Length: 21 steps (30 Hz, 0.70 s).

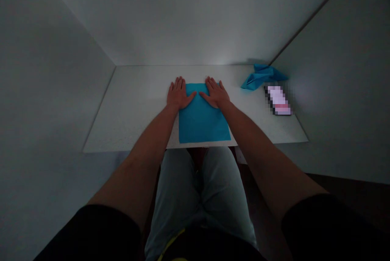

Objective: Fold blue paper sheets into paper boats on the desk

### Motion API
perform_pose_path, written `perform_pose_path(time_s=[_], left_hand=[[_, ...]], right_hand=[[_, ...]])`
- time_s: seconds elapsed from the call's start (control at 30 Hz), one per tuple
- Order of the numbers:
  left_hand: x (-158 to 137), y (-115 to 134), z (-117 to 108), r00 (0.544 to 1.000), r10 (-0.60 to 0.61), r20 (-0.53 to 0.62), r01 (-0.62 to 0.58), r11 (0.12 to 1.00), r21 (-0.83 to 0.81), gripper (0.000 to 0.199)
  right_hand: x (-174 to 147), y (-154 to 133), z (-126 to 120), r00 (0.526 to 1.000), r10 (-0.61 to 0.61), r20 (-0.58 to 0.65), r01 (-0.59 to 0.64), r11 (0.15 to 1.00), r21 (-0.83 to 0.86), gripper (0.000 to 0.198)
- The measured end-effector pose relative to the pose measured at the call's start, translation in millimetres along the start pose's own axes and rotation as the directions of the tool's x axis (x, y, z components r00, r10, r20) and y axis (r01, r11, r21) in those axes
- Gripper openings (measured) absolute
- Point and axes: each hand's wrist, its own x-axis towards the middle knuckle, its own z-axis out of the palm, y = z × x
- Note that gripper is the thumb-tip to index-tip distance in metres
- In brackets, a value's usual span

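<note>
A blue rectangular sheet [203, 126], paper or cloth I cannot tell, lies flat on the white tabletop, its near edge close to the table's front. My left hand [178, 93] rests palm down over its far left corner, fingers stretched out and thumb pointing inward. Over the far right corner lies my right hand [215, 92], also flat, with its thumb turned toward the left one. The two thumb tips are a small gap apart. Neither hand grips anything.
At the back right of the white table [134, 106] sits a crumpled or folded blue piece [261, 75]. Just in front of it lies a phone [278, 100] with a lit, blurred screen. Pale walls [189, 17] rise behind the table and on both sides.
</note>
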Motion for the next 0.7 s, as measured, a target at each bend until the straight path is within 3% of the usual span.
perform_pose_path(time_s=[0.7], left_hand=[[-0.3,2.0,-4.8,1.0,-0.001,0.012,0.0,1.0,0.018,0.106]], right_hand=[[2.2,0.7,-0.4,1.0,-0.007,0.0,0.007,1.0,0.006,0.098]])
